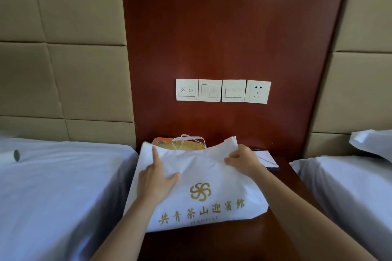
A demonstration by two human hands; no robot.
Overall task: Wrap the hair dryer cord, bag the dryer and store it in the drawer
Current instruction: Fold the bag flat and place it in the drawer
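I see the white drawstring bag (pixel 197 193) lying on the dark nightstand (pixel 282 237) between two beds, its long axis running left to right, its mouth on the far side toward the wall. My left hand (pixel 156 180) lies flat on the bag's left half, fingers spread, gripping nothing. My right hand (pixel 244 160) pinches the far right rim, nearer the opening. The dryer is probably inside; I cannot tell. No drawer shows.
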